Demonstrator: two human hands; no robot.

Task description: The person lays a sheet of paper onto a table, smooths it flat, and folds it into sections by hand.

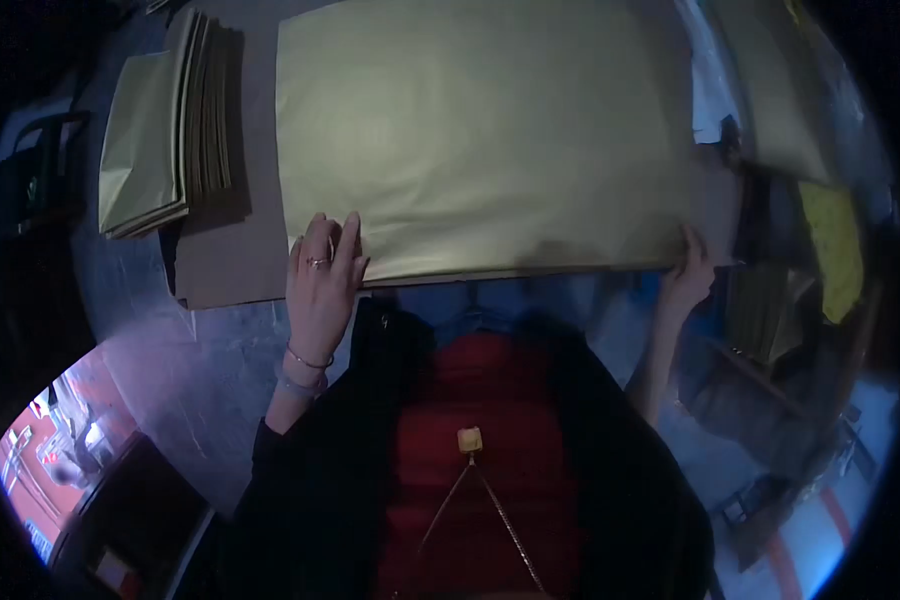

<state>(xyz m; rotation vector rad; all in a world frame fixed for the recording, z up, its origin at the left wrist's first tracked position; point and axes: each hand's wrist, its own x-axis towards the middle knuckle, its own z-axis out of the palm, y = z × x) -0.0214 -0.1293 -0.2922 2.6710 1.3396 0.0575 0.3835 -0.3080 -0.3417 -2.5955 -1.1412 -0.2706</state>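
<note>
Head camera view, and the table (170, 375) is taking up the most room, so I'm starting there. A brown board (235, 240) is lying on it, and a big tan sheet (490, 120) is covering most of that board, with its near edge running right in front of the person. Off to the left, a stack of folded tan pieces (205, 110) is standing just beside the sheet, fanning a bit, and a yellow piece (832, 250) is hanging out on the right.

Both hands are working that near edge. The left hand (325, 265) is resting its fingers on top by the left corner, loosely spread; can't tell if the thumb is pinching from below. The right hand (688, 270) is curling its fingers at the right corner, but it's too dim to say whether they're gripping.

What's worrying me: faint ripples are showing near the left hand, so uneven pressure could be setting up a crease. If one hand pulls harder, the sheet could be skewing on the board. Smallest worry, a ring (318, 263) on the left hand could be scuffing the paper.
</note>
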